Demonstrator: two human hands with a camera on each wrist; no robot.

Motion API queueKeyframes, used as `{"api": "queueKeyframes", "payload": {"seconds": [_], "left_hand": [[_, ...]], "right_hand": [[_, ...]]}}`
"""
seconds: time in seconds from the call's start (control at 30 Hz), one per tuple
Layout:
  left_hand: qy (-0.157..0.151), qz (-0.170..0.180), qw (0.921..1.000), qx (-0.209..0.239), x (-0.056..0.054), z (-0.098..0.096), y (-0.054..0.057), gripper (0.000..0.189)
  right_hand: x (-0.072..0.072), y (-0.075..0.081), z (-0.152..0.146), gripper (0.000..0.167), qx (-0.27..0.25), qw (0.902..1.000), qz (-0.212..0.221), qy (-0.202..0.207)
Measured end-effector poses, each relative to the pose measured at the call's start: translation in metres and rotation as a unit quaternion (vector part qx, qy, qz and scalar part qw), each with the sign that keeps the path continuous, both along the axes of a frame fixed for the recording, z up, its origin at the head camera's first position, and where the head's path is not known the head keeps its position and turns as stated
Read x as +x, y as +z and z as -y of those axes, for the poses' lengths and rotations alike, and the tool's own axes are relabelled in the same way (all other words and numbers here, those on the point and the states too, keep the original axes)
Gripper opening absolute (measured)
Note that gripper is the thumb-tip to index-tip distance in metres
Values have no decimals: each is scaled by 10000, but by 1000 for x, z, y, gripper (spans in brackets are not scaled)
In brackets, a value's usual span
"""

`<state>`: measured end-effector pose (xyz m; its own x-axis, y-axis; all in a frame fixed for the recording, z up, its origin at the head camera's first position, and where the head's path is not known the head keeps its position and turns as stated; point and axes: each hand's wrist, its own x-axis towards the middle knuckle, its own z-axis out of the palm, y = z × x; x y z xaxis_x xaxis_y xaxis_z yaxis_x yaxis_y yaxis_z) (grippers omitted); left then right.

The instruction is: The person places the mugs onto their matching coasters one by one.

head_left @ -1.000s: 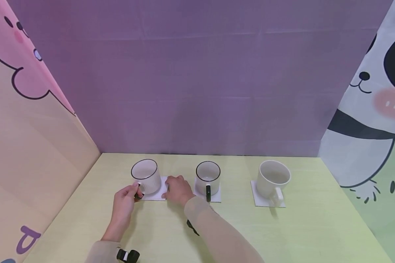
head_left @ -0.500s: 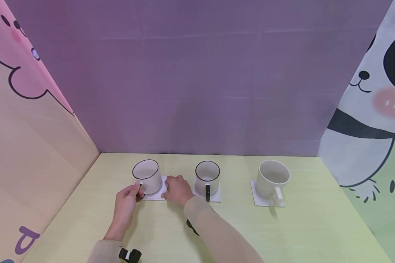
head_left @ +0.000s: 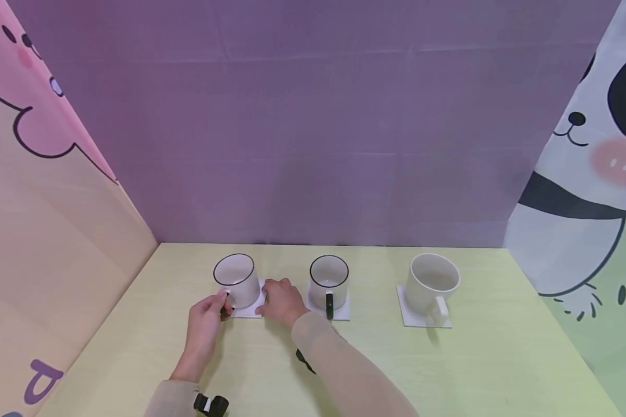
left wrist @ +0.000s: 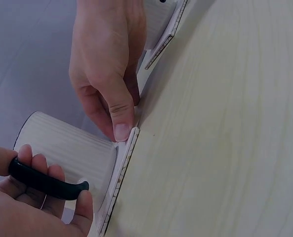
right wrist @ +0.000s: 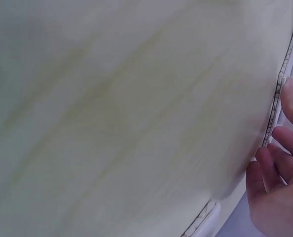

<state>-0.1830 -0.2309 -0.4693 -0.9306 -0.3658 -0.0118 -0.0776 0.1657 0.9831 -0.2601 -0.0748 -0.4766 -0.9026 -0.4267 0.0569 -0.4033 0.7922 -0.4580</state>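
My left hand [head_left: 203, 327] grips the black handle [left wrist: 43, 183] of a white ribbed mug [head_left: 244, 288] with a black rim, at the left of the table. The mug stands upright on a square white coaster [head_left: 251, 313], the coaster showing most at its front and right. At the coaster's right edge my right hand [head_left: 283, 301] pinches it between thumb and fingers; the left wrist view shows the thumb [left wrist: 117, 106] at its corner. The coaster edge [right wrist: 275, 101] also passes by the fingers in the right wrist view.
Just right of my right hand, a second black-rimmed mug [head_left: 327, 289] stands on its own coaster [head_left: 342, 313]. Farther right is a plain white mug [head_left: 428, 289] on another coaster [head_left: 412, 315]. A purple cloth backdrop [head_left: 313, 145] rises behind the table [head_left: 475, 370].
My left hand has shifted the mug slightly to the right over the coaster. My right hand has stayed at the coaster's right edge.
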Motion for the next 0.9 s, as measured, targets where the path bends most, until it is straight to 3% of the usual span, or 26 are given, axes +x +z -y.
{"api": "queueKeyframes", "payload": {"seconds": [0.37,0.7,0.9], "left_hand": [[-115,54,9999,-40,1,-2,1,45],[-50,87,9997,-238,-1,-2,2,43],[-42,138,9997,-205,0,-1,3,43]], "right_hand": [[-2,-4,1,35,94,9999,-50,17],[6,3,3,29,977,9946,-181,294],[9,10,-2,22,1115,9930,-100,376]]}}
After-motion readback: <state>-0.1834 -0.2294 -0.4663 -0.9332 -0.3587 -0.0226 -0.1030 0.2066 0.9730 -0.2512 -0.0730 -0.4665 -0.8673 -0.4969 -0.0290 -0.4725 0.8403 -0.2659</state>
